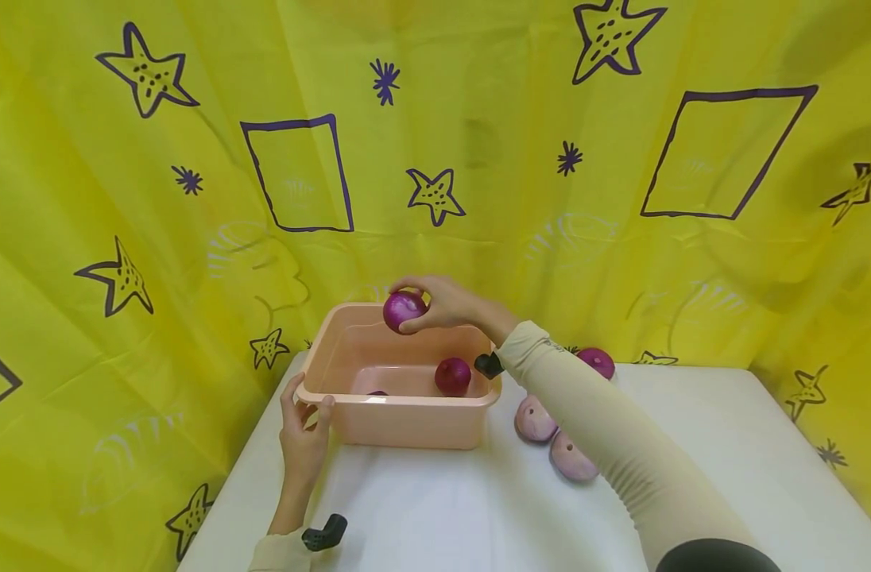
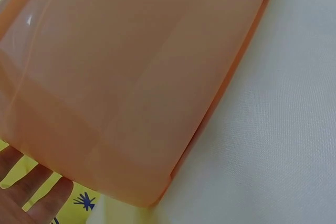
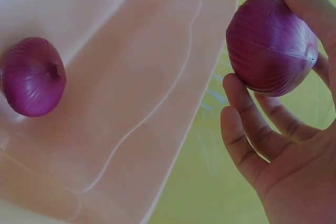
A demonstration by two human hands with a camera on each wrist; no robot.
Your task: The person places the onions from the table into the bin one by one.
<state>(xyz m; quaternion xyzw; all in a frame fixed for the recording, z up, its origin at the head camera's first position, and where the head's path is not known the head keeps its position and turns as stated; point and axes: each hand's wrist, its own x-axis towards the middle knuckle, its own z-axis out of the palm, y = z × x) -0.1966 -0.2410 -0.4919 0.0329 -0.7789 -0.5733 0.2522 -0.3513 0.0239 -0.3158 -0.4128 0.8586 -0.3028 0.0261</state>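
Right hand grips an onion above the tub holding 2 onions; left hand grips its rim.

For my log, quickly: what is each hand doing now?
Left hand: grips the tub rim.
Right hand: holds an onion above the tub.

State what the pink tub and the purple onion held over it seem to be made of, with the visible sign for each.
Tub: probably moulded plastic, smooth and semi-glossy, slightly translucent, with soft highlights on its wall.
Onion: ribbed purple skin with a straight seam line across it, which suggests a plastic replica; a real onion cannot be ruled out.
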